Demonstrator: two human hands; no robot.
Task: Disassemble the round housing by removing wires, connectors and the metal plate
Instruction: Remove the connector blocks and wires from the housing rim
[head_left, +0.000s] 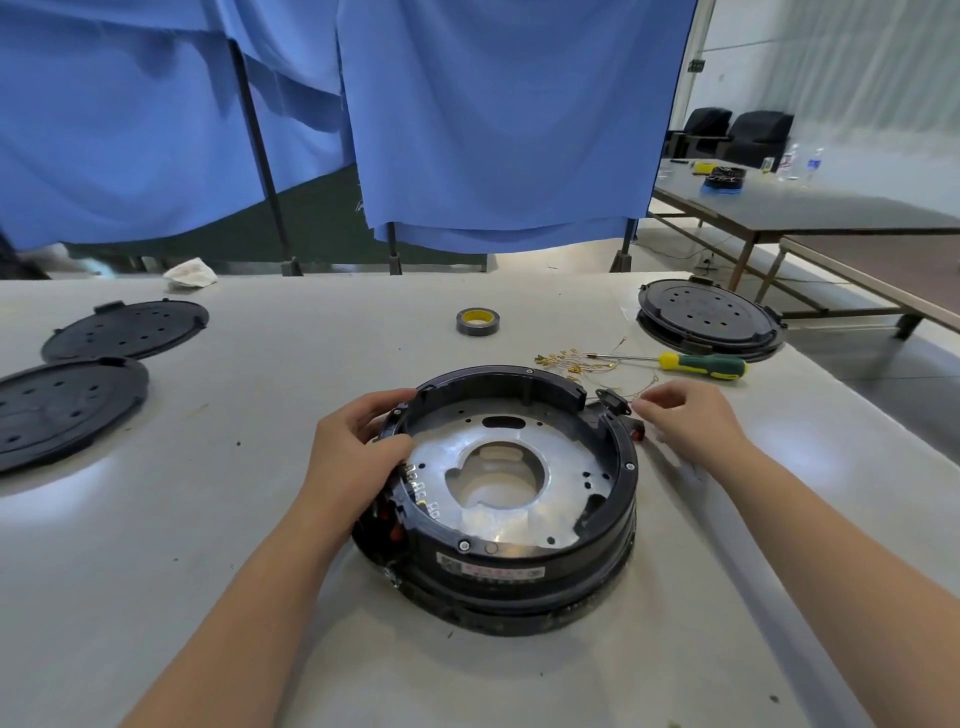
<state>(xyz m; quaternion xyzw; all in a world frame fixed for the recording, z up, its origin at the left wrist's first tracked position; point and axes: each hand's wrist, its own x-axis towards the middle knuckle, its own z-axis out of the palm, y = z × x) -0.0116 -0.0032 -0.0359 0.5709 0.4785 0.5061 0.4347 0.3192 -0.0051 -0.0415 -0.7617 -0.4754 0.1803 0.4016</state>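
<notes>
Head view shows me the round housing (498, 499) sitting near the middle of the table (156, 571), close to the near edge, with its cover off and the metal plate (519, 467) still seated inside the black ring. My left hand (358, 447) grips the housing's left rim, fingers curled over the edge, steadying it. My right hand (685, 421) is just beside the right rim with fingertips drawn together near a small black connector (613, 402) and a thin wire (623, 387); whether it actually pinches the wire I cannot tell. Behind the housing, toward the table's far right, lies a loose tangle of gold-tipped wires (571, 361) beside a yellow-and-green screwdriver (696, 364), so I judge much of the wiring is already out. Red terminals (387, 514) remain at the left side, and the plate is not yet lifted, so I reckon the job is partway done. Black round covers (124, 330) rest at the left edge.
</notes>
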